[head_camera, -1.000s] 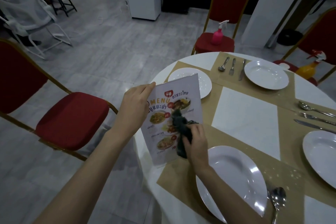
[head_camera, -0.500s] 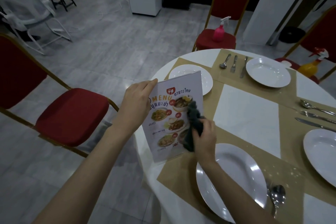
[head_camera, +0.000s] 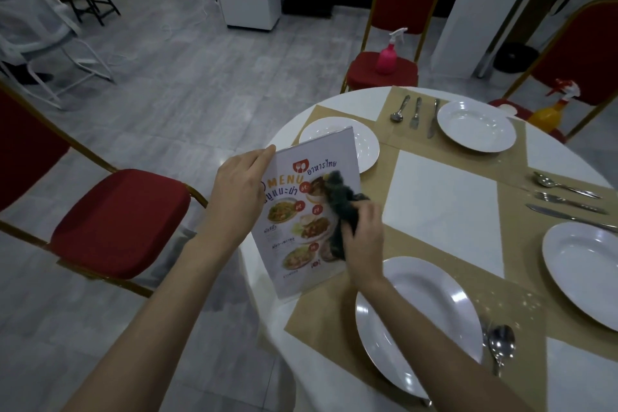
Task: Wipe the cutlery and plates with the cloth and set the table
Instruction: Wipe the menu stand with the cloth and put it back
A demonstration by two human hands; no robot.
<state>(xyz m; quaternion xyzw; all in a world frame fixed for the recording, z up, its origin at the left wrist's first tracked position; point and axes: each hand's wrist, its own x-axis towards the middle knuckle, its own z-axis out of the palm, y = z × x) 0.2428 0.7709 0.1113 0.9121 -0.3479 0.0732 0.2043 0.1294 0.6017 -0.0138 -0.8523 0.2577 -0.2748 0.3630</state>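
Standing on edge at the near-left rim of the round white table (head_camera: 444, 207): one laminated menu stand (head_camera: 301, 211), tilted, its base on the tabletop just left of the nearest plate (head_camera: 421, 321). Left hand (head_camera: 239, 197): fingers curled over the menu's upper left edge, grasping it and keeping it propped. Right hand (head_camera: 363, 237): fingers clenched round a dark crumpled cloth (head_camera: 337, 211), which presses against the menu's printed face on its right half. Plates, four in view: the nearest one beside the menu's base; a second (head_camera: 361, 147) directly behind the menu, partly hidden by it; a third (head_camera: 476, 125) beyond the menu to the far right; a fourth (head_camera: 582, 274) well right of the menu at the frame edge. Cutlery: a spoon (head_camera: 500, 344) right of the nearest plate; two further sets lie farther right of the menu, on the brown placemats. Risks, as judged: the menu's foot sits close to the table rim, so a hard downward wipe could skid it off the edge if the left-hand grip slackens; a wipe pushing away could tip the menu's top back onto the plate behind it; the right forearm hangs over the nearest plate, so a wide stroke could nudge that plate or drag the cloth across it; the cloth's loose end could snag the menu's corner and twist it out of the hold.
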